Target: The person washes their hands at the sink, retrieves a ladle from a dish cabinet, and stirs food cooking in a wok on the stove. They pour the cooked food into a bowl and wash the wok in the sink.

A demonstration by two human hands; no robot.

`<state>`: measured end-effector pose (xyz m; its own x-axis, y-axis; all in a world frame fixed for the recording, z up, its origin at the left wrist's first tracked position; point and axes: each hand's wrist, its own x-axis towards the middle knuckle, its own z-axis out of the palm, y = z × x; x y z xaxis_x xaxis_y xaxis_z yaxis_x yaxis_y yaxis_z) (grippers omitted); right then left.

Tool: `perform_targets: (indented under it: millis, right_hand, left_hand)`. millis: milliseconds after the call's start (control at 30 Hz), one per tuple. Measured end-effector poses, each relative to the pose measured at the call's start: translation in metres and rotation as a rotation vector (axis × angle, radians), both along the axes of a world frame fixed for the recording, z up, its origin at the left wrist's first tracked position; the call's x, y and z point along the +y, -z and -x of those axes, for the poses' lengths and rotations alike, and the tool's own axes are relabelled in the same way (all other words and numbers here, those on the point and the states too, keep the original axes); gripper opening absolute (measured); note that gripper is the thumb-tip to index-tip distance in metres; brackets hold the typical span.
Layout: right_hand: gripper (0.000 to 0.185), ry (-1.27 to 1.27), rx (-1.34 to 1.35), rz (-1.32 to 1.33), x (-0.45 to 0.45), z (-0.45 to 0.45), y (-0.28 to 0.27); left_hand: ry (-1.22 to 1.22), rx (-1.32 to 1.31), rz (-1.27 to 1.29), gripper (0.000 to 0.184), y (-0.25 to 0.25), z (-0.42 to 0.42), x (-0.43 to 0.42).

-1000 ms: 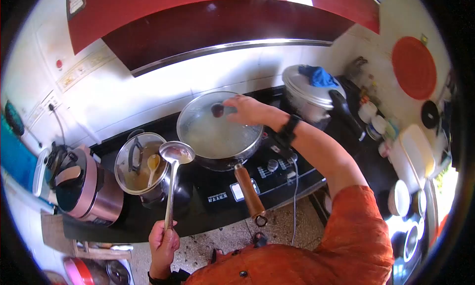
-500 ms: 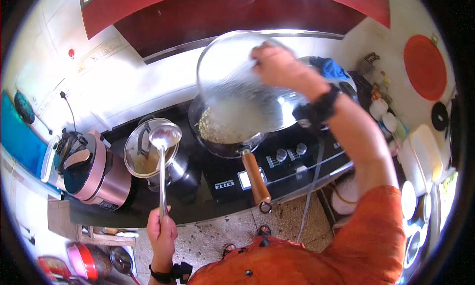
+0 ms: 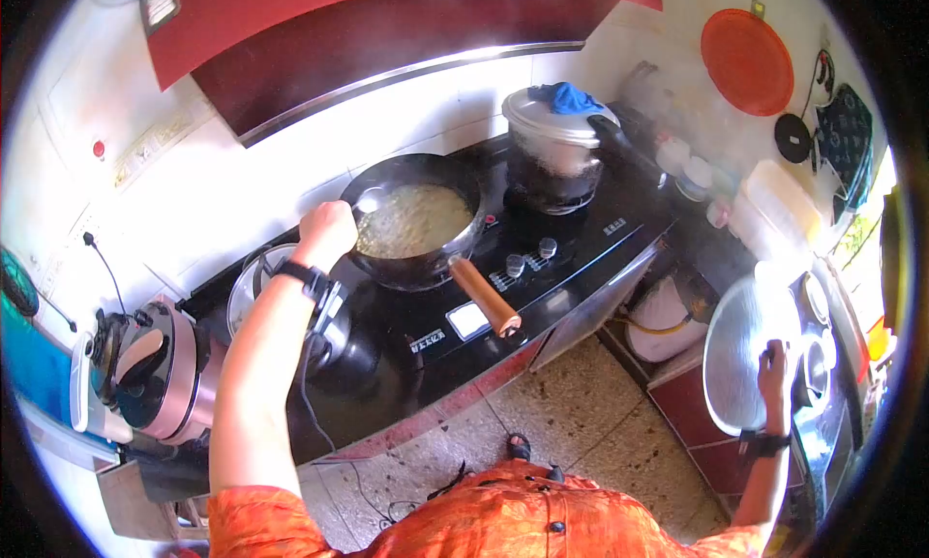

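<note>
- Nearest: the wearer's orange shirt (image 3: 484, 521), one sandalled foot (image 3: 520, 447) below on a speckled floor (image 3: 590, 403). Hands well apart.
- Right hand (image 3: 774, 376), out to the side: fingers gripping the knob of a large glass lid (image 3: 734, 347). Lid well clear of the stove, tilted, near bowls at the far right. Whether its rim touches anything: cannot tell.
- Wooden handle (image 3: 489, 299) of the pan points toward the wearer; neither hand on it.
- Left hand (image 3: 327, 233): clenched at the pan's near-left edge, apparently round the ladle (image 3: 370, 201); handle hidden by fist and arm. Ladle's bowl inside the pan, at its left side.
- Pan (image 3: 408, 276) on the black tabletop (image 3: 373, 403), uncovered. Pale food (image 3: 418, 221) in cloudy liquid fills its bottom.
- Progress, as judged: uncovering done, ladle in; lid not yet set down, pan not emptied.
- Farther back: tall pressure pot (image 3: 550, 169), lidded, blue cloth (image 3: 573, 98) on top, haze nearby.
- Farthest: red range hood (image 3: 387, 60).
</note>
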<state>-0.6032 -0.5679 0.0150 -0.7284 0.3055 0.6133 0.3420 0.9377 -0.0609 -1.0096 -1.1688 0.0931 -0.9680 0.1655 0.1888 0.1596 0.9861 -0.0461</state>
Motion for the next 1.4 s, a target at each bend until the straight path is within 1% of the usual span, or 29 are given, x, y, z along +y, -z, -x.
perform_targets:
  millis: [33, 67, 100, 133, 200, 233, 267, 333, 367, 400, 433, 467, 567, 633, 700, 733, 767, 833, 900, 967, 1000, 1033, 1067, 1100, 1167, 1233, 1300, 1333, 1400]
  right_hand:
    - [0.019, 0.047, 0.037, 0.128, 0.007, -0.027, 0.025]
    - [0.021, 0.189, -0.047, 0.128, 0.02, -0.053, 0.048]
    - [0.023, 0.286, 0.06, 0.308, 0.022, -0.073, 0.074]
    - [0.022, 0.352, 0.043, 0.281, 0.043, -0.1, 0.106]
    - [0.02, 0.553, 0.079, 0.508, 0.049, -0.131, 0.138]
    - [0.022, 0.677, -0.053, 0.435, 0.04, -0.134, 0.132]
    - [0.022, 0.765, -0.077, 0.467, 0.045, -0.141, 0.144]
    - [0.029, 0.818, 0.003, 0.546, 0.071, -0.158, 0.179]
    - [0.032, 0.834, 0.03, 0.578, 0.085, -0.163, 0.195]
    - [0.032, 0.824, 0.021, 0.582, 0.089, -0.157, 0.202]
    - [0.034, 0.827, 0.117, 0.612, 0.09, -0.151, 0.209]
    - [0.036, 0.83, 0.213, 0.642, 0.088, -0.142, 0.212]
    - [0.04, 0.888, 0.195, 0.753, 0.107, -0.124, 0.239]
    - [0.039, 0.854, 0.252, 0.697, 0.119, -0.109, 0.266]
    - [0.036, 0.815, 0.361, 0.97, 0.114, -0.083, 0.267]
    - [0.036, 0.808, 0.366, 1.021, 0.126, -0.079, 0.283]
    - [0.036, 0.803, 0.361, 1.024, 0.128, -0.07, 0.291]
    - [0.034, 0.72, 0.552, 1.022, 0.128, -0.056, 0.302]
    - [0.033, 0.729, 0.572, 1.007, 0.127, -0.047, 0.307]
    - [0.035, 0.617, 0.643, 1.134, 0.129, -0.048, 0.317]
    - [0.022, 0.613, 0.704, 1.186, 0.102, -0.031, 0.288]
    - [0.022, 0.612, 0.697, 1.191, 0.104, -0.031, 0.294]
    - [0.014, 0.627, 0.68, 1.15, 0.11, -0.034, 0.302]
    - [0.007, 0.643, 0.662, 1.108, 0.101, -0.027, 0.288]
    - [0.011, 0.65, 0.679, 1.169, 0.084, -0.018, 0.269]
    - [0.017, 0.708, 0.587, 1.212, 0.083, -0.016, 0.268]
    - [0.018, 0.645, 0.595, 1.21, 0.085, -0.017, 0.278]
    - [0.02, 0.58, 0.606, 1.201, 0.086, -0.018, 0.283]
    - [0.021, 0.595, 0.638, 1.19, 0.09, -0.014, 0.294]
  left_hand:
    - [-0.05, -0.048, 0.032, 0.021, -0.005, 0.004, 0.013]
    - [-0.084, -0.04, 0.016, 0.021, 0.001, 0.014, 0.019]
    - [-0.117, -0.031, 0.003, 0.021, 0.012, 0.029, 0.026]
    - [-0.111, -0.065, 0.04, 0.021, 0.018, 0.042, 0.029]
    - [-0.121, -0.167, 0.072, 0.023, 0.029, 0.064, 0.043]
    - [-0.101, -0.243, 0.104, 0.023, 0.032, 0.068, 0.048]
    - [-0.114, -0.246, 0.114, 0.023, 0.031, 0.065, 0.052]
    - [0.176, -0.289, 0.124, 0.026, 0.02, 0.048, 0.059]
    - [0.162, -0.296, 0.13, 0.026, 0.014, 0.034, 0.06]
    - [0.265, -0.235, 0.174, 0.027, 0.004, 0.016, 0.061]
    - [0.368, -0.171, 0.218, 0.028, -0.007, -0.004, 0.062]
    - [0.398, -0.152, 0.255, 0.029, -0.02, -0.025, 0.063]
    - [0.454, -0.123, 0.317, 0.03, -0.047, -0.078, 0.059]
    - [0.412, -0.234, 0.359, 0.031, -0.051, -0.091, 0.058]
    - [0.36, -0.26, 0.369, 0.032, -0.035, -0.075, 0.052]
    - [0.328, -0.203, 0.346, 0.032, -0.022, -0.057, 0.046]
    - [0.296, -0.145, 0.324, 0.032, -0.013, -0.04, 0.041]
    - [0.24, -0.082, 0.252, 0.032, -0.008, -0.01, 0.039]
    - [0.218, -0.064, 0.237, 0.031, -0.005, 0.019, 0.041]
    - [0.193, -0.05, 0.221, 0.031, -0.004, 0.038, 0.039]
    - [0.168, -0.063, 0.222, 0.03, -0.004, 0.045, 0.038]
    - [0.142, -0.077, 0.224, 0.029, -0.004, 0.049, 0.038]
    - [0.099, -0.114, 0.233, 0.024, -0.006, 0.05, 0.035]
    - [0.093, -0.121, 0.236, 0.024, -0.008, 0.047, 0.03]
    - [0.003, -0.237, 0.49, 0.02, -0.014, 0.034, 0.02]
    - [-0.034, -0.354, 0.484, 0.017, -0.029, 0.012, 0.023]
    - [-0.115, -0.579, 0.374, 0.021, -0.04, -0.001, 0.034]
    - [-0.083, -0.643, 0.291, 0.021, -0.042, -0.005, 0.037]
    - [-0.015, -0.701, 0.063, 0.018, -0.04, -0.008, 0.045]
